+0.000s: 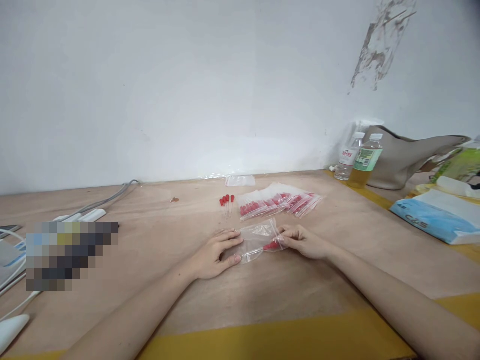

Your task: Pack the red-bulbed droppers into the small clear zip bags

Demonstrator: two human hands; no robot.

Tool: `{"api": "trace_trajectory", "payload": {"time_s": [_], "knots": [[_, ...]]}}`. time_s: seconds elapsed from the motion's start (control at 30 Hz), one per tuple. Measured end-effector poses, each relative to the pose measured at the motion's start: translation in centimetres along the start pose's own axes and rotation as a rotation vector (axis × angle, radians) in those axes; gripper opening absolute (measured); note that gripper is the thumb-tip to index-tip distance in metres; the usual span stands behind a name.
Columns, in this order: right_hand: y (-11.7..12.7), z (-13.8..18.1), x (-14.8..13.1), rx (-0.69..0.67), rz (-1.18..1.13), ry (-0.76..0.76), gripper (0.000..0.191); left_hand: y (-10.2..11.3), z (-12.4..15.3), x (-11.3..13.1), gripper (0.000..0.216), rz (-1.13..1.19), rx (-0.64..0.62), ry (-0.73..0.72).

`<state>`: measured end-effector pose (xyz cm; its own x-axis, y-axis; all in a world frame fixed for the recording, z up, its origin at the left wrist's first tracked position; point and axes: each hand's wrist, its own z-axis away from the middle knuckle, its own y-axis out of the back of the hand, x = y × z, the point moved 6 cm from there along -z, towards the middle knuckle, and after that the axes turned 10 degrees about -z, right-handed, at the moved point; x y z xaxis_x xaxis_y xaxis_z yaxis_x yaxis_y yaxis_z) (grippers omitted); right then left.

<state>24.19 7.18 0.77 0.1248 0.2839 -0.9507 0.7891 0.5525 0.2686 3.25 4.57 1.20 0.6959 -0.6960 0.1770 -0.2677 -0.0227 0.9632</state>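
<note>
Bag (258, 231) spanned crosswise, red heads (270, 245) at its right end

Clear bag is laid slantwise between both hands, its long axis run roughly from left to right. Red heads are seen at the right end, directly left of the right fingertips; thin leads are trailed leftward and slightly nearer the body, along the bag. Red heads are thus much nearer the right hand (305, 241) than the left hand (217, 252). Whether they are fully inside the film or partly outside cannot be told.

Right grip: thumb and fingers are pressed together at the red end, the bunch apparently pinched there with the bag's edge beside it. Left grip: thumb and fingers are spread apart, the bag's left end touched between them; no firm pinch is made out.

Counts. One bag is handled. Red heads in it are too crowded to be counted. Loose red-headed pieces (227, 199): four are made out, set beyond the bag, leads pointed toward the body. Filled bags (277, 202): several are overlapped in a row just right of these, edges too merged for a sure number. Flat clear packet (240, 181): one patch is seen near the wall, possibly layered. Bottles (365, 157): two are stood at far right on the counter (232, 310). Blue tissue pack (423, 220): one is noted, nearer than the bottles.
</note>
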Motion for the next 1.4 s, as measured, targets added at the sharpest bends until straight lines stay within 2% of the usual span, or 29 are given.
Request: {"api": "trace_trajectory", "payload": {"time_s": [0.13,0.23,0.37,0.47,0.67,0.8,0.9,1.0,1.07,1.13,1.2,1.27,1.3,1.4], "knots": [[0.5,0.2,0.3,0.115,-0.122,-0.096,0.041,0.0,0.1,-0.1,0.047,-0.004,-0.002,0.021],[0.0,0.4,0.9,0.131,-0.182,-0.189,0.035,0.1,0.1,0.0,0.047,-0.003,0.003,0.022],[-0.3,0.7,1.9,0.270,-0.192,-0.321,0.033,0.0,0.1,0.0,0.048,-0.003,-0.002,0.023],[-0.6,0.7,1.9,0.295,-0.222,-0.301,0.033,0.0,0.0,-0.1,0.048,-0.009,-0.006,0.021],[-0.8,0.5,2.1,0.222,-0.316,-0.271,0.032,-0.1,0.0,-0.2,0.048,0.006,0.002,0.016],[-0.6,0.4,2.4,0.232,-0.358,-0.274,0.033,0.1,0.0,0.0,0.048,0.010,0.037,-0.009],[0.4,0.5,2.9,0.326,-0.300,-0.303,0.041,0.2,0.0,0.3,0.040,0.028,0.044,-0.063],[2.7,0.0,2.1,0.533,-0.098,-0.178,0.046,0.0,0.0,0.4,0.036,0.039,0.008,-0.088],[3.6,-1.1,0.6,0.605,0.096,-0.054,0.032,0.0,0.0,0.3,0.035,0.039,-0.009,-0.080],[3.5,-3.2,-1.1,0.573,0.284,0.030,0.016,-0.1,-0.1,0.3,0.034,0.044,-0.017,-0.077],[2.4,-6.1,-2.5,0.499,0.443,0.065,0.011,-0.1,-0.1,0.2,0.033,0.054,-0.022,-0.076],[1.2,-9.3,-3.1,0.450,0.574,0.007,0.013,-0.3,-0.1,0.0,0.033,0.058,-0.030,-0.072],[0.6,-10.9,-2.9,0.427,0.617,-0.074,0.015,-0.3,-0.1,0.0,0.032,0.058,-0.033,-0.072],[-0.9,-15.3,-2.1,0.431,0.631,-0.175,0.022,-0.4,-0.1,0.0,0.033,0.056,-0.031,-0.083]]}}
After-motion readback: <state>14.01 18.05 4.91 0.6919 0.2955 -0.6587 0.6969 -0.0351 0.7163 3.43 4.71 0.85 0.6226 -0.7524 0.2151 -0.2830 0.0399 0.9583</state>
